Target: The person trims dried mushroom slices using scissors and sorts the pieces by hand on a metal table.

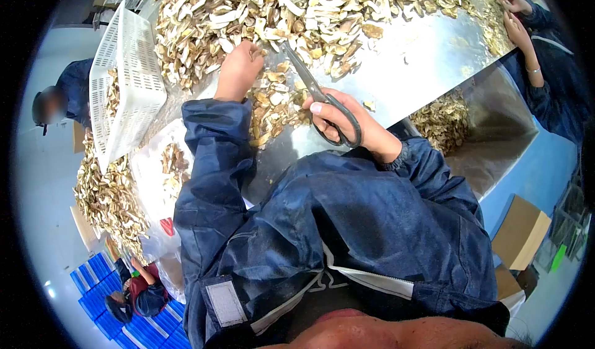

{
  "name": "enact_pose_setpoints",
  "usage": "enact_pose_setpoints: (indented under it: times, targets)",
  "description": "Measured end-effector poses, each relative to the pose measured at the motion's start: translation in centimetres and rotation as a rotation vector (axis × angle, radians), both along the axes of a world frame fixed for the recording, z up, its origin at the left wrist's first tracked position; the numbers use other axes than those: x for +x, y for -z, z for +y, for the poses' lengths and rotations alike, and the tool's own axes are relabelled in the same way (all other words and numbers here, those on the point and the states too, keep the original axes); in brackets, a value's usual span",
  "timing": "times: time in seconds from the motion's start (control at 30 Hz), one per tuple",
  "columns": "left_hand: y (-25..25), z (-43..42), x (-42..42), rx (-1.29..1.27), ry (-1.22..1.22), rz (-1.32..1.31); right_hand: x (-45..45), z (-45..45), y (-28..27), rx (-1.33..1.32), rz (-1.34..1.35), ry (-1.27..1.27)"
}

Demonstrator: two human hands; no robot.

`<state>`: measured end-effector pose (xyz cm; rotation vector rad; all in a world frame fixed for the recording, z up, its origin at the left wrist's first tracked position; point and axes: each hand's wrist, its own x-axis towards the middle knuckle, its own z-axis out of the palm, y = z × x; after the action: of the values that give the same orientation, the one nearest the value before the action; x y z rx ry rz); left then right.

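Note:
My right hand (348, 121) is closed round the black handles of a pair of scissors (304, 72), whose blades point up and to the left. At the edge of the big heap of dried sliced mushrooms (204, 33), my left hand (239, 70) has its fingers bent together near a small piece; what they hold, if anything, is too small to name. A smaller pile of slices (276, 104) lies on the metal table (396, 70) between my two hands.
A white perforated basket (139, 70) stands tilted at the left, near another mushroom heap (108, 194). Below the table's right edge is a lined box (496, 120) holding mushrooms. Co-workers are at the right, left and lower left.

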<state>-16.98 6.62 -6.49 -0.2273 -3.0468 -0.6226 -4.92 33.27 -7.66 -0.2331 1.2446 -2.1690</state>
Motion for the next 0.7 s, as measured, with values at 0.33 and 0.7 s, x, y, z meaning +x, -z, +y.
enact_pose_setpoints:
  times: [0.33,0.7]
  targets:
    - [0.6,-1.6,0.5,0.101,-0.002,-0.047,-0.1,0.0,0.3,-0.019,-0.015,-0.013]
    - [0.5,-3.6,3.1,0.175,0.092,-0.080,0.0,-0.3,0.6,-0.038,-0.015,0.006]
